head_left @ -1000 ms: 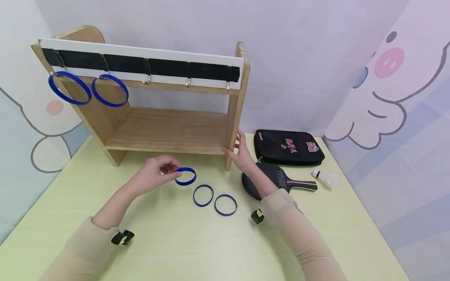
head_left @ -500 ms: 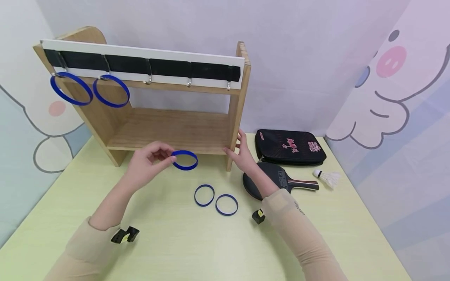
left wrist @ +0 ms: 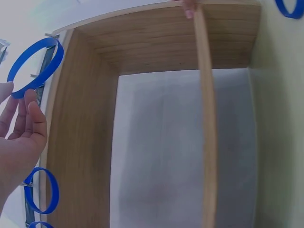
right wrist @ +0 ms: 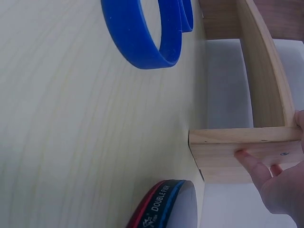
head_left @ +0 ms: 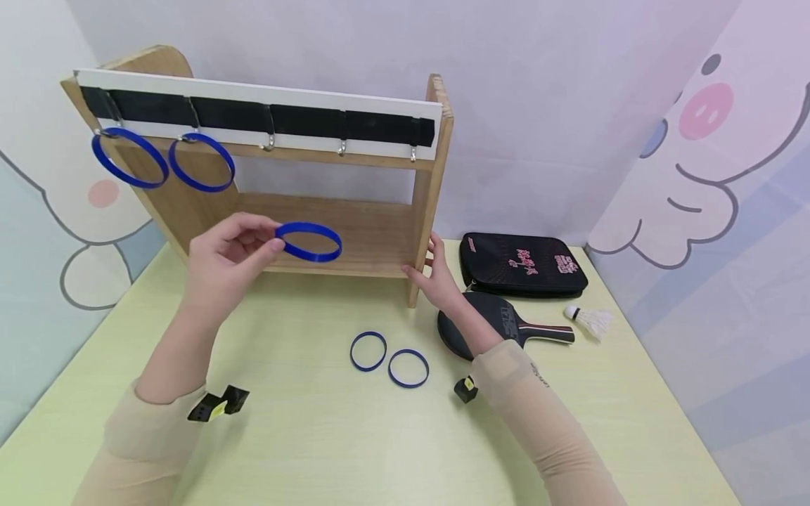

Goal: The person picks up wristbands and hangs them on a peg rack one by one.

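Observation:
Between thumb and fingers my left hand (head_left: 230, 256) pinches the near-left side of a blue ring (head_left: 323, 257), raised in front of the wooden shelf (head_left: 329, 273). In the left wrist view that ring (left wrist: 53, 64) stands out from the fingertips, beside the hook strip. My right hand (head_left: 438, 280) grips the shelf's right side panel (head_left: 430, 176) low down, thumb at the front edge and fingers on the outer face. Two blue rings, a left one (head_left: 131, 181) and a right one (head_left: 201, 187), hang on the two leftmost hooks. The other hooks, such as the middle hook (head_left: 268, 144), carry nothing.
Two more blue rings, one (head_left: 368, 370) beside another (head_left: 408, 386), lie flat on the table (head_left: 304, 436). To the right are a black table tennis paddle (head_left: 484, 316), partly under my right forearm, a black zip case (head_left: 522, 263) and a shuttlecock (head_left: 591, 322).
My left hand has lifted the blue ring from low over the table, up and slightly left to in front of the shelf board. The right hand keeps its place on the side panel.

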Available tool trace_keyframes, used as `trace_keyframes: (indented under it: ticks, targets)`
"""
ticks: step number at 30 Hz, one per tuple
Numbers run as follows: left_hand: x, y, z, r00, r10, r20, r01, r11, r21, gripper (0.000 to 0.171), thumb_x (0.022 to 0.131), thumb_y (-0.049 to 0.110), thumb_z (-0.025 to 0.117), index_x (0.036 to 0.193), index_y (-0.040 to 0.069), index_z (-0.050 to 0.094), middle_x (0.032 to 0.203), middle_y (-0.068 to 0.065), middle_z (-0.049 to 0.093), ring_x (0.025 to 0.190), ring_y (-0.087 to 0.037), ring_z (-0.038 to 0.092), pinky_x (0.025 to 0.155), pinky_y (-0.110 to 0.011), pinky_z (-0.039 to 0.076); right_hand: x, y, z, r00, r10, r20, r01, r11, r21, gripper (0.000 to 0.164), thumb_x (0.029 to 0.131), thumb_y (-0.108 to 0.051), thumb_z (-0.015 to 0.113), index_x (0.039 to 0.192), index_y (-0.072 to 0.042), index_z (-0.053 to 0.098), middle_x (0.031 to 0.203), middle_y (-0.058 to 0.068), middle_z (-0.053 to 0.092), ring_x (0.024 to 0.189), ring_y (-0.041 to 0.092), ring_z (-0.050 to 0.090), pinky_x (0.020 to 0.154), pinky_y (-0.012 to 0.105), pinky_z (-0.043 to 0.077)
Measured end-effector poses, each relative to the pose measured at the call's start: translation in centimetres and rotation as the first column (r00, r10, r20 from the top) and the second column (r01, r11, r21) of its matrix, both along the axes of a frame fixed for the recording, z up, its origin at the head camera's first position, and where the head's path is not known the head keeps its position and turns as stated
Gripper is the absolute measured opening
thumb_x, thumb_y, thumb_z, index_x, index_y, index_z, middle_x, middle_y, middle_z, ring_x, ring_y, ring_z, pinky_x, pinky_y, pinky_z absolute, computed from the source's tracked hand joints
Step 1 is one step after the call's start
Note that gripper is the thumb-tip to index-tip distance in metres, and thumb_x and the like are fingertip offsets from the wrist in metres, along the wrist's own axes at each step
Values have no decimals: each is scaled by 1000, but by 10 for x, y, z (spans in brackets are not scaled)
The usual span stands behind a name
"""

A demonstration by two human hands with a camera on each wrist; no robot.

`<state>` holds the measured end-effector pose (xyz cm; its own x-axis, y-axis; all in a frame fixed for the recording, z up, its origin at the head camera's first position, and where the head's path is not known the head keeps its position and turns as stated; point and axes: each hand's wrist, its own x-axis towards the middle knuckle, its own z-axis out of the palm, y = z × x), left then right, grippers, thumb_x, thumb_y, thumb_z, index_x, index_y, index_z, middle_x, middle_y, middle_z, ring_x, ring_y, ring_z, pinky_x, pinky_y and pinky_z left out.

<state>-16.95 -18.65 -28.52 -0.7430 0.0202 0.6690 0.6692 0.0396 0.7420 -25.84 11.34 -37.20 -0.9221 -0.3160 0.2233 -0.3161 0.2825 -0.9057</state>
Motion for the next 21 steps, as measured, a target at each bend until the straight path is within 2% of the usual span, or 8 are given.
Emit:
trace_keyframes:
  ticks: [3,7,10,15,21]
  targets:
    - [0,1,8,999,-3,-34,6,996,93,17,81,-13,63,98,-13,62,87,-6,66,76,-14,61,66,-15,52,-1,0,-1,1000,-4,1,4,1000,-2,80,91,-5,60,148,-11,4,149,25,15,123,43,40,92,54,47]
    - [-2,1,16,999,-19,-45,28,974,223,16,81,-14,63,97,-13,63,86,-9,68,74,-16,63,68,-18,53,-14,3,-18,1000,-8,1,8,1000,-1,82,91,-11,62,148,-19,3,150,20,14,124,41,41,92,52,48]
    - [-4,1,19,998,-21,-65,39,958,283,16,81,-13,64,97,-13,63,86,-12,69,71,-17,63,68,-20,54,-23,4,-30,1000,-19,-11,19,1000,3,82,91,-15,63,148,-26,4,151,16,14,124,38,41,91,51,48]
    - [-9,0,25,995,41,-95,-7,942,336,17,82,-10,65,98,-14,62,86,-14,68,67,-18,62,67,-22,53,-23,4,-31,999,-28,-24,29,1000,3,82,91,-14,63,147,-28,6,150,15,17,122,35,43,90,50,49]
    - [-19,1,30,994,74,-84,-30,896,443,17,83,-7,66,98,-12,61,86,-16,65,68,-21,63,61,-23,52,-22,4,-30,999,-32,-14,32,999,-4,82,90,-15,64,147,-30,6,149,13,18,122,34,43,90,49,49]
